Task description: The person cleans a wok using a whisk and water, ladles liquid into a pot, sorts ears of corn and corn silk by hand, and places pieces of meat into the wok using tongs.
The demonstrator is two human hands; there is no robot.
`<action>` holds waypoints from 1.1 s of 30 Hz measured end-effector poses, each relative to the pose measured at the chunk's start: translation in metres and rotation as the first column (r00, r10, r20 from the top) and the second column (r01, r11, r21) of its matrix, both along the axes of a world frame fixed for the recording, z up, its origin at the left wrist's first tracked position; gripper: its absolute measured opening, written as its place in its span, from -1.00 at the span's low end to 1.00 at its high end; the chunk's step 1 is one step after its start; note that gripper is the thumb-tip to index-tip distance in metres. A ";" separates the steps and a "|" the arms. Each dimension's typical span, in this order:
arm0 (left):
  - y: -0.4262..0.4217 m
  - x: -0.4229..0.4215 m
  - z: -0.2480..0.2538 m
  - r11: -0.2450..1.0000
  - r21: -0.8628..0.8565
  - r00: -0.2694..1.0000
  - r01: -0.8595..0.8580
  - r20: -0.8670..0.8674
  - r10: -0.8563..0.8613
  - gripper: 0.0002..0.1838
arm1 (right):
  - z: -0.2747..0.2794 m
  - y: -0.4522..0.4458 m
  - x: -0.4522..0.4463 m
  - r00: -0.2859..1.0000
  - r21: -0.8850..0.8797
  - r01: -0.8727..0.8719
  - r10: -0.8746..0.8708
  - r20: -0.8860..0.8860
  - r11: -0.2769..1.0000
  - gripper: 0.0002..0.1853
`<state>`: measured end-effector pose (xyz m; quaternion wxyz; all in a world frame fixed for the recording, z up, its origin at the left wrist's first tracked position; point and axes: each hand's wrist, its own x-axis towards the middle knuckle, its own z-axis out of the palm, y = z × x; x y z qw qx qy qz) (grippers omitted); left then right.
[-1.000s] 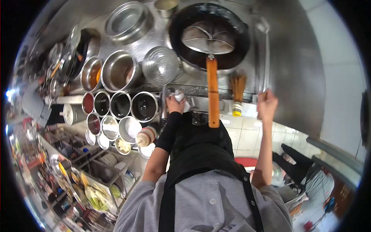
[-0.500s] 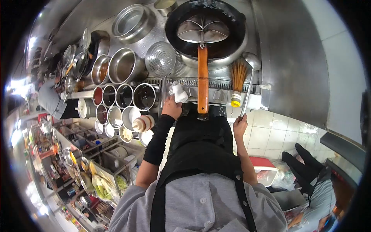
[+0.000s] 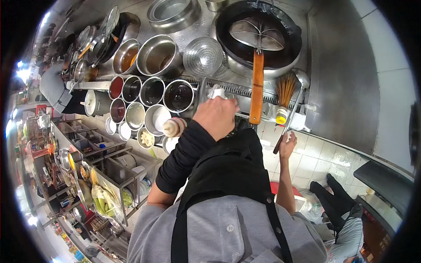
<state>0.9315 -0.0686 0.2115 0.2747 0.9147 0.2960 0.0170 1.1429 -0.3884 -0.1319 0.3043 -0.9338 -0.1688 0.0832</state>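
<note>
My left hand, its arm in a black sleeve, is closed over a crumpled white cloth at the stove's front edge. Most of the cloth is hidden under the fingers. To the right, my right hand has its fingers apart beside the handle end of a metal ladle; the ladle rests on the stove edge with its bowl up and away. Between the hands, a wooden-handled wire strainer lies across a black wok. A bristle brush with a yellow-ended handle lies left of the ladle.
A perforated skimmer and steel pots stand left of the wok. Several containers of sauces and a squeeze bottle sit near my left forearm. Other people are at far left and lower right.
My left hand has come closer to the camera and right across the stove edge, over the cloth. My right hand has loosened from the ladle handle. The view has shifted left.
</note>
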 end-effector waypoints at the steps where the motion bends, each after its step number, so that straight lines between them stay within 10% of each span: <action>1: 0.000 -0.011 -0.001 1.000 -0.020 0.998 0.003 0.067 -0.001 -0.74 | -0.010 -0.005 0.001 0.999 -0.004 0.016 -0.016 0.046 1.000 -0.40; 3: 0.006 -0.038 -0.007 0.982 -0.187 0.995 0.016 0.104 0.004 -0.73 | -0.038 -0.013 0.005 0.996 -0.003 0.093 -0.093 -0.010 0.996 -0.44; 6: 0.013 -0.072 -0.035 0.948 -0.315 0.996 -0.034 0.070 0.059 -0.65 | -0.032 0.001 0.005 0.688 0.018 0.270 -0.180 -0.703 0.963 -0.56; 10: 0.005 -0.081 -0.140 0.968 -0.136 0.955 -0.211 -0.241 0.174 -0.45 | -0.082 -0.014 0.034 0.975 -0.051 0.188 -0.192 -0.107 0.981 -0.81; 16: -0.014 -0.051 -0.240 0.819 0.453 0.850 -0.353 -0.210 0.483 -0.47 | 0.117 0.044 0.010 0.904 0.186 0.304 -0.221 -0.366 0.934 -0.75; 20: 0.001 -0.039 -0.277 0.746 0.500 0.751 -0.439 -0.251 0.611 -0.56 | 0.228 0.118 0.007 0.939 0.227 0.119 -0.036 -0.341 0.967 -0.74; 30: 0.041 -0.033 -0.267 0.778 0.169 0.716 -0.605 -0.312 0.624 -0.26 | 0.335 0.439 0.040 0.695 0.304 -0.640 0.700 -0.162 0.706 -0.84; 33: 0.084 -0.035 -0.237 0.596 -0.376 0.705 -0.709 -0.405 0.583 -0.36 | 0.308 0.567 0.031 0.613 0.185 -0.760 0.782 -0.111 0.623 -0.83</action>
